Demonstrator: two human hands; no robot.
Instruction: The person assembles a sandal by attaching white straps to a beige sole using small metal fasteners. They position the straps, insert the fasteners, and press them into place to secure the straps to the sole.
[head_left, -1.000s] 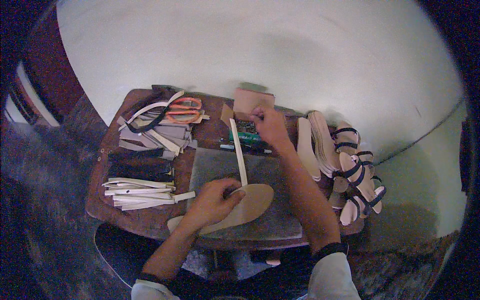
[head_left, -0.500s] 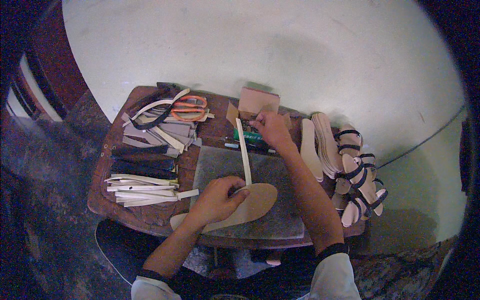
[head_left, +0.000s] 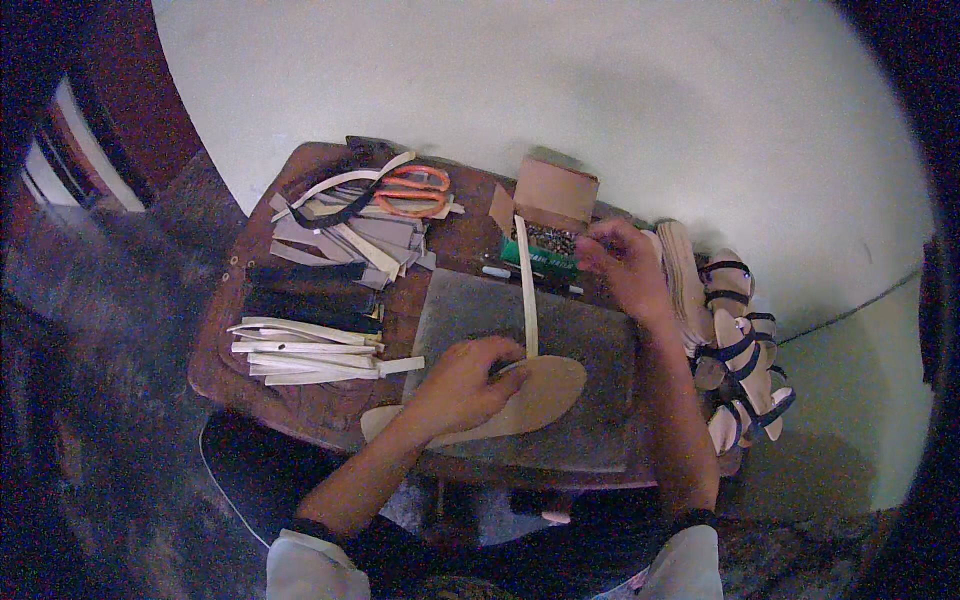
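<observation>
A tan sandal sole lies on a grey stone slab on a small wooden table. My left hand presses down on the sole's middle and pins the near end of a pale strap that runs away from me toward an open cardboard box of small metal tacks. My right hand hovers at the box's right side with fingertips pinched together; whether a tack sits between them is too small to tell.
Pale straps and dark strips lie piled at the table's left. Orange-handled scissors rest at the back. Finished sandals and soles are stacked at the right edge. A pale wall rises behind.
My right hand drew back from over the box to its right side. My left hand stays on the sole. The view shifted slightly.
</observation>
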